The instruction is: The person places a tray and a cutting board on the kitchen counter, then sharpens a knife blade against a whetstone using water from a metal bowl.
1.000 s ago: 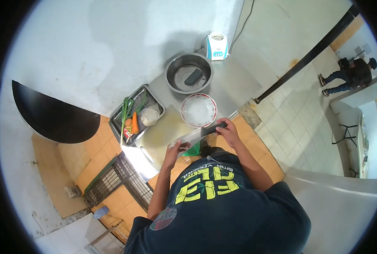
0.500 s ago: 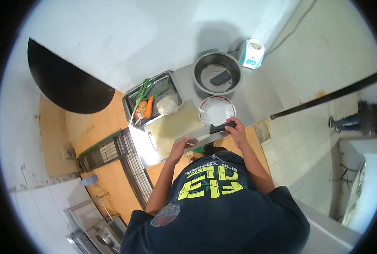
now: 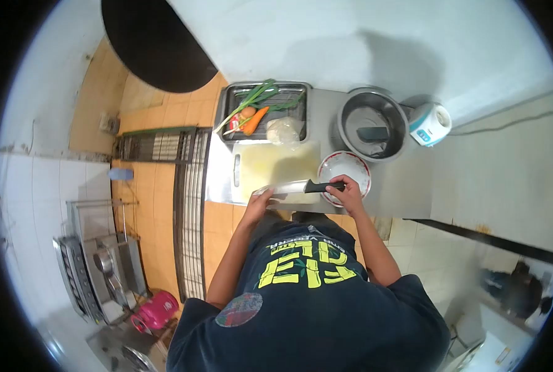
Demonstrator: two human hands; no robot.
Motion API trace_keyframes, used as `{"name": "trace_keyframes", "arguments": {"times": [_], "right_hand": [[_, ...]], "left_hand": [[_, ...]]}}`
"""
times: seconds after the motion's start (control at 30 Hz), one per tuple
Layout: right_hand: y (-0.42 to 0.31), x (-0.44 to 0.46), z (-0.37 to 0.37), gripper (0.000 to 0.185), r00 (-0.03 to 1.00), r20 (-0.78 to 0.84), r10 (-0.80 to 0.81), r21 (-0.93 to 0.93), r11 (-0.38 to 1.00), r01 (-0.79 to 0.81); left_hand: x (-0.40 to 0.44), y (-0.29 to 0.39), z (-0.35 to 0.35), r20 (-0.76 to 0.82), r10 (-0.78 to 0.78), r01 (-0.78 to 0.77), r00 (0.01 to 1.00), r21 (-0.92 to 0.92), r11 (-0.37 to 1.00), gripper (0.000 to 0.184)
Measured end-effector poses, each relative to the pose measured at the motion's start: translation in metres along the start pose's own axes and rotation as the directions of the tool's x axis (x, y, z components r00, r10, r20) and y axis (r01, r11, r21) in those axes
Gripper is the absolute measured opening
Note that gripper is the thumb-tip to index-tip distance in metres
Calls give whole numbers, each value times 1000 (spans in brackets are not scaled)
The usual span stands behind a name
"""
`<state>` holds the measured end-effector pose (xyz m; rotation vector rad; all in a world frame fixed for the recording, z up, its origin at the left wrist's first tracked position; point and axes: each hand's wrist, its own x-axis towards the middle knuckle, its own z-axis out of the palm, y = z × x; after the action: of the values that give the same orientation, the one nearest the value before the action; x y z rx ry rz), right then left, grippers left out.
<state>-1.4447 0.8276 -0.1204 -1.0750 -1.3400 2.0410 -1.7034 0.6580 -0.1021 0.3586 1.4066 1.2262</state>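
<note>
A kitchen knife (image 3: 292, 186) with a black handle lies level between my hands, above the near edge of a pale cutting board (image 3: 258, 164). My right hand (image 3: 349, 194) is closed on the handle, over a white red-rimmed plate (image 3: 349, 164). At the other end, my left hand (image 3: 258, 206) pinches the blade near its tip. Behind the board sits a metal tray (image 3: 308, 96) with a carrot (image 3: 256, 121), spring onions (image 3: 261, 94), a round brownish item (image 3: 247, 112) and a clear plastic bag of something pale (image 3: 284, 130).
A grey metal basin (image 3: 344, 121) holding a dark block (image 3: 373, 133) stands behind the plate. Right of it is a white and blue appliance (image 3: 430, 124). A pink gas cylinder (image 3: 155, 311) is at lower left. Another person (image 3: 521, 294) appears far right.
My view has turned, so the counter and its things sit differently in the picture, and the pink cylinder has come into sight. Both hands still hold the knife, now more level.
</note>
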Motion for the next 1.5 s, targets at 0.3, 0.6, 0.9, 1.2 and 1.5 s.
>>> {"name": "trace_keyframes", "arguments": {"times": [0.3,0.6,0.9,1.2,1.5], "right_hand": [[-47,35,40,41,940,341,19,-642,735,218],[-35,56,105,44,932,358,-62,-780,529,335],[-34,56,102,47,974,192,-120,-788,573,225],[-39,59,98,47,973,216,-80,-773,594,221],[-45,65,90,49,978,203,-44,-768,613,187]], "left_hand": [[-18,-16,-28,-105,-45,22,993,-212,977,42],[10,26,-84,94,33,-39,995,66,997,61],[92,66,-139,-324,460,-191,827,607,771,37],[188,84,-138,-332,416,276,846,942,190,17],[197,102,-118,-444,278,383,852,890,248,21]]}}
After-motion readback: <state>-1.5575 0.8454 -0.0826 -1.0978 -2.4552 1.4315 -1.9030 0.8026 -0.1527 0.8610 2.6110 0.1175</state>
